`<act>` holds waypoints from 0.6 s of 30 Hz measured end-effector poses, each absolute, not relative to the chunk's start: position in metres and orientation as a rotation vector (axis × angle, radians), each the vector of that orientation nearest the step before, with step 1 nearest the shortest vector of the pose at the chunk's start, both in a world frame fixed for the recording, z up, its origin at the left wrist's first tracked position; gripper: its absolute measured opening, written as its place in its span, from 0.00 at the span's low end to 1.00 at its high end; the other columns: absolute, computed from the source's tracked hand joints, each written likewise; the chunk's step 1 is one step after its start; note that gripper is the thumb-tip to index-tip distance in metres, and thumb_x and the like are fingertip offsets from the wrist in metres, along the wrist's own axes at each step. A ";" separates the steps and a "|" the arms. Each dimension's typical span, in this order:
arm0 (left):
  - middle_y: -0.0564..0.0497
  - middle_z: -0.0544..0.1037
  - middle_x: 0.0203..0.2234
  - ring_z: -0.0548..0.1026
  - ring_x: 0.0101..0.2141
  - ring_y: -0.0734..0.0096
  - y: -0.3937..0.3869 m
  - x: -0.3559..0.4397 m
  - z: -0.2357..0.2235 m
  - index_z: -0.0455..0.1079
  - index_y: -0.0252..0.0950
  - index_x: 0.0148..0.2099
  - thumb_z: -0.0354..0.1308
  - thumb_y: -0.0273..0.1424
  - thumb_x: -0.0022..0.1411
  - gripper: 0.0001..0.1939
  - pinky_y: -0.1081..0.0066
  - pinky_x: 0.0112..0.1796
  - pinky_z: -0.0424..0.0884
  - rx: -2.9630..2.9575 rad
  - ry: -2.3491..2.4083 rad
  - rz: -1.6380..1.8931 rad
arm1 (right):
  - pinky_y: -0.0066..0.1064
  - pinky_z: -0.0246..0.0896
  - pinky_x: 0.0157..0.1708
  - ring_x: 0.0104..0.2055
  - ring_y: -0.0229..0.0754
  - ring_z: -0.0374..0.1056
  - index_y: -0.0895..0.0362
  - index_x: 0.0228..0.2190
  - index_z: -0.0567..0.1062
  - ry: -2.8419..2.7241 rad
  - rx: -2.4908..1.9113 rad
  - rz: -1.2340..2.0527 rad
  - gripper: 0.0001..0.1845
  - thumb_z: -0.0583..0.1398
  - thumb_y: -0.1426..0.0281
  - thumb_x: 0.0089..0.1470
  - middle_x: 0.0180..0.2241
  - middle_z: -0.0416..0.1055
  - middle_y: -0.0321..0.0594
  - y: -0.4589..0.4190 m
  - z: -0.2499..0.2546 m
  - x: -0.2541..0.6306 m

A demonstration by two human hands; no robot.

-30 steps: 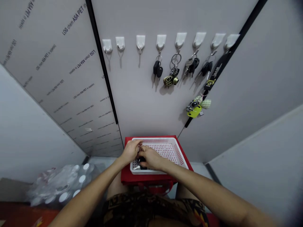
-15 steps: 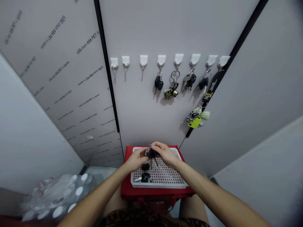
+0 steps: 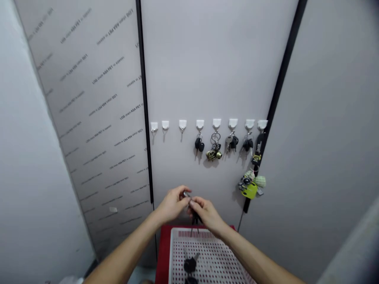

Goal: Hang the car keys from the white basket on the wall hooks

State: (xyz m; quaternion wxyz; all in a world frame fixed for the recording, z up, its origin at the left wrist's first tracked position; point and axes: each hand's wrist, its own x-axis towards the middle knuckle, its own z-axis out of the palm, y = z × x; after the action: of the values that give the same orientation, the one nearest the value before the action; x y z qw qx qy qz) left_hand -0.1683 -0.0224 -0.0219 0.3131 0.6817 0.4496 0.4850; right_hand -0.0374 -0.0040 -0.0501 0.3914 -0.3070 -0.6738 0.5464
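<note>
My left hand (image 3: 171,205) and my right hand (image 3: 206,213) meet above the far rim of a white perforated tray (image 3: 237,265). Together they pinch a key bunch (image 3: 193,215) with a metal ring at the top and dark keys hanging below. Both hands are closed on it. More dark keys (image 3: 189,265) lie in the tray beneath. On the wall ahead runs a row of white hooks (image 3: 182,124). The three left hooks are bare. The others carry key bunches (image 3: 214,149), and a lanyard with a yellow-green tag (image 3: 251,190) hangs from the rightmost one.
The tray rests on a red surface (image 3: 162,256). A black vertical strip (image 3: 145,118) divides the wall panels on the left, another black strip (image 3: 281,86) runs on the right. The left panel bears printed protective film.
Both hands lifted a key bunch out of the tray and raised it toward the wall. The view tilted upward, so the hooks now sit lower in the picture.
</note>
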 end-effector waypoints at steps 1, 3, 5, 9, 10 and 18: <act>0.56 0.67 0.16 0.63 0.19 0.79 -0.018 -0.168 -0.010 0.65 0.35 0.33 0.49 0.24 0.43 0.11 0.79 0.22 0.58 1.802 1.165 1.352 | 0.23 0.51 0.19 0.17 0.29 0.55 0.60 0.20 0.61 -1.716 -0.764 1.325 0.15 0.50 0.59 0.40 0.16 0.60 0.32 0.000 -0.038 -0.040; 0.55 0.67 0.17 0.65 0.21 0.78 -0.007 -0.167 0.013 0.63 0.35 0.32 0.49 0.24 0.43 0.10 0.78 0.24 0.60 1.754 1.099 1.493 | 0.23 0.51 0.18 0.17 0.29 0.55 0.60 0.20 0.61 -1.744 -0.748 1.171 0.15 0.49 0.59 0.41 0.16 0.60 0.33 0.009 -0.012 -0.044; 0.54 0.68 0.20 0.66 0.23 0.77 0.002 -0.166 0.034 0.62 0.34 0.32 0.49 0.24 0.43 0.09 0.77 0.26 0.61 1.686 1.047 1.620 | 0.22 0.50 0.17 0.17 0.30 0.56 0.59 0.20 0.62 -1.763 -0.758 0.971 0.14 0.49 0.60 0.41 0.17 0.61 0.34 0.018 0.017 -0.049; 0.52 0.69 0.25 0.67 0.24 0.78 0.019 -0.164 0.066 0.61 0.34 0.35 0.48 0.22 0.42 0.13 0.76 0.28 0.63 1.584 1.012 1.849 | 0.22 0.51 0.20 0.19 0.31 0.57 0.59 0.20 0.64 -1.725 -0.776 0.569 0.12 0.48 0.64 0.42 0.18 0.63 0.34 0.034 0.066 -0.064; 0.51 0.69 0.26 0.67 0.25 0.78 0.022 -0.164 0.072 0.61 0.34 0.36 0.48 0.21 0.43 0.14 0.76 0.29 0.63 1.578 1.012 1.876 | 0.22 0.51 0.20 0.20 0.31 0.57 0.59 0.20 0.65 -1.719 -0.787 0.486 0.12 0.48 0.65 0.43 0.18 0.64 0.34 0.038 0.075 -0.068; 0.48 0.69 0.31 0.67 0.30 0.76 0.037 -0.174 0.076 0.61 0.32 0.38 0.48 0.22 0.43 0.16 0.73 0.33 0.63 1.695 1.331 1.825 | 0.24 0.51 0.22 0.22 0.34 0.60 0.60 0.19 0.68 -1.811 -1.096 0.136 0.16 0.46 0.65 0.44 0.17 0.65 0.37 0.064 0.098 -0.087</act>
State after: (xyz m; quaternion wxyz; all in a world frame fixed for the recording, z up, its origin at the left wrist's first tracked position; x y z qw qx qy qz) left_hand -0.1738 0.0368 0.0757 0.1580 0.5928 0.4652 0.6381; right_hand -0.0873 0.0636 0.0980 0.4884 -0.4510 -0.7449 0.0561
